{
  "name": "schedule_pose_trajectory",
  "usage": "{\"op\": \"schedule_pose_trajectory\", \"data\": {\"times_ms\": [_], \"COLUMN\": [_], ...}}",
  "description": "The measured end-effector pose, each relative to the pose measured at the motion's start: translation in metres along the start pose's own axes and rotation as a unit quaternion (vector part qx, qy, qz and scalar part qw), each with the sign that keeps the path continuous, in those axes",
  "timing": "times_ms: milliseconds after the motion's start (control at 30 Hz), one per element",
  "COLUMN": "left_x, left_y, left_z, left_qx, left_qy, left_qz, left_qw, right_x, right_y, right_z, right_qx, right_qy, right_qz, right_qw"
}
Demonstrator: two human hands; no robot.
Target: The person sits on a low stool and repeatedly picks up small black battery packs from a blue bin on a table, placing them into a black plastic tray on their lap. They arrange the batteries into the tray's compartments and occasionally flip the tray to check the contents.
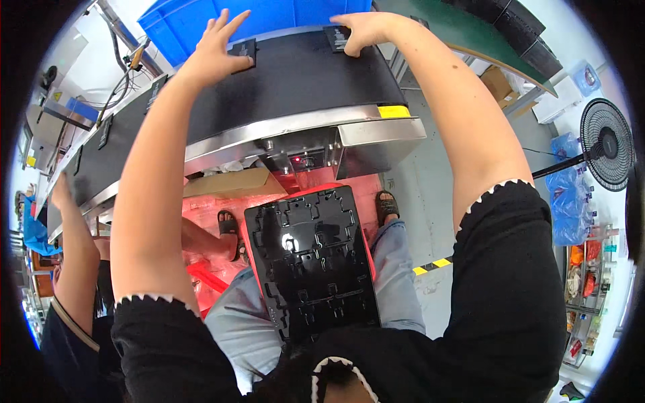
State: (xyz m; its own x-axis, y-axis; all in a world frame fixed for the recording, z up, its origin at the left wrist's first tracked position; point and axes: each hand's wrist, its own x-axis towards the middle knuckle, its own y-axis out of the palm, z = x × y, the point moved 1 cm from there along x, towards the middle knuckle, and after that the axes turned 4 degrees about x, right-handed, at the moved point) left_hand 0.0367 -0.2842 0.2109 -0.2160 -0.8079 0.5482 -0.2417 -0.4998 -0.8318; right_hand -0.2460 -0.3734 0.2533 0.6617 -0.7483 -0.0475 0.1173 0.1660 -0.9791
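My left hand reaches over the far side of a black conveyor belt, fingers spread apart. Its thumb lies at the edge of a small flat black piece. Farther right, my right hand is over the belt too, thumb and forefinger apart beside another flat black piece. Neither piece appears lifted off the belt. On my lap rests a glossy black moulded plastic tray with shaped recesses, over something red that shows at its edges.
Behind the belt stands a blue bin. At the left, another person's arm reaches to the belt, where more dark pieces lie. Under the belt's metal frame sits a cardboard box. A black fan stands right.
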Motion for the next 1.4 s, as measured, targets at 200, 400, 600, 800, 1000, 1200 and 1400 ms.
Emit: {"op": "schedule_pose_trajectory", "data": {"times_ms": [200,400,600,800,1000,1200,1400], "left_x": [0.027,-0.059,-0.180,-0.273,-0.325,-0.316,-0.205], "left_y": [0.033,-0.052,-0.094,-0.035,0.012,0.004,-0.074], "left_z": [0.071,-0.080,-0.122,-0.117,-0.124,-0.129,-0.087], "left_qx": [-0.060,-0.056,-0.120,-0.125,-0.126,-0.168,-0.184], "left_qy": [-0.040,0.002,0.046,-0.068,-0.049,-0.096,-0.002], "left_qz": [0.277,-0.045,-0.021,0.207,0.253,0.230,-0.019], "left_qw": [0.958,0.997,0.992,0.968,0.958,0.954,0.983], "right_x": [-0.044,-0.185,-0.190,-0.192,-0.148,0.009,0.041], "right_y": [0.023,0.105,0.236,0.183,0.078,0.054,0.014], "right_z": [0.037,0.139,0.155,0.157,0.163,0.121,0.091], "right_qx": [-0.115,0.148,0.137,0.152,0.237,0.031,-0.044], "right_qy": [-0.119,-0.301,-0.169,-0.157,-0.283,-0.185,-0.007], "right_qz": [-0.217,-0.220,-0.018,-0.019,-0.249,-0.349,0.071], "right_qw": [0.962,0.916,0.976,0.976,0.895,0.918,0.996]}}
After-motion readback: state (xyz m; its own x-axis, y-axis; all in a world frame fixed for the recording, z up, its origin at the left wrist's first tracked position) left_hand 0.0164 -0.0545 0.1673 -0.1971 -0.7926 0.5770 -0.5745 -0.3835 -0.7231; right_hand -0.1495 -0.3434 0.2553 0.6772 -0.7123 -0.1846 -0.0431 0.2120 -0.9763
